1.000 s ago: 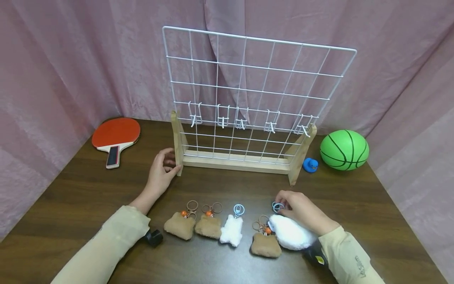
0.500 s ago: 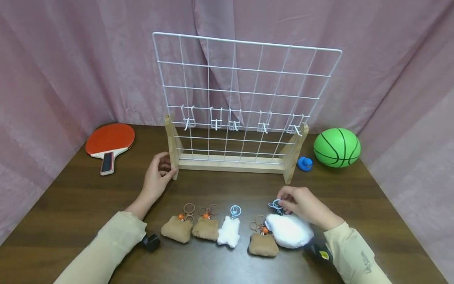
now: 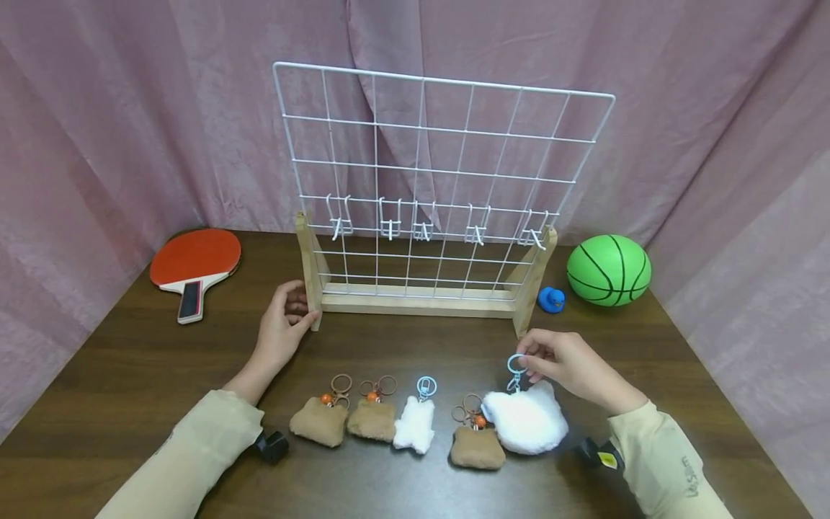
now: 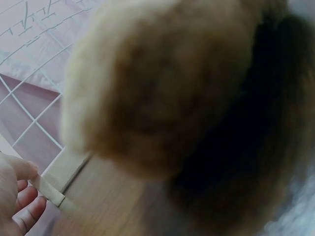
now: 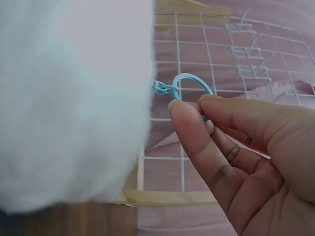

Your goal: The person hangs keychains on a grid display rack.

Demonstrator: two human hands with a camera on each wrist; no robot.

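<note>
My right hand (image 3: 567,364) pinches the light-blue ring (image 5: 194,76) of a white plush keychain (image 3: 527,422) between thumb and fingertips. Its fluffy body hangs below the ring, close over the table, and fills the left of the right wrist view. At the left end of a wire grid rack (image 3: 418,303), my left hand (image 3: 280,328) grips the wooden upright, thumb in front and fingers behind. Several white hooks (image 3: 390,227) hang in a row on the grid. Beside the white plush lies a brown plush keychain (image 3: 478,447); two more brown ones (image 3: 320,422) and a smaller white one (image 3: 415,425) lie further left.
A red table tennis paddle (image 3: 197,267) lies at the back left of the wooden table (image 3: 363,490). Behind the rack's right end sit a blue rubber duck (image 3: 551,300) and a green ball (image 3: 609,270). Pink curtains (image 3: 130,108) surround the table.
My right hand has lifted the blue ring up from the table and drawn the white plush more upright. The left hand stays at the rack; the head view has shifted slightly.
</note>
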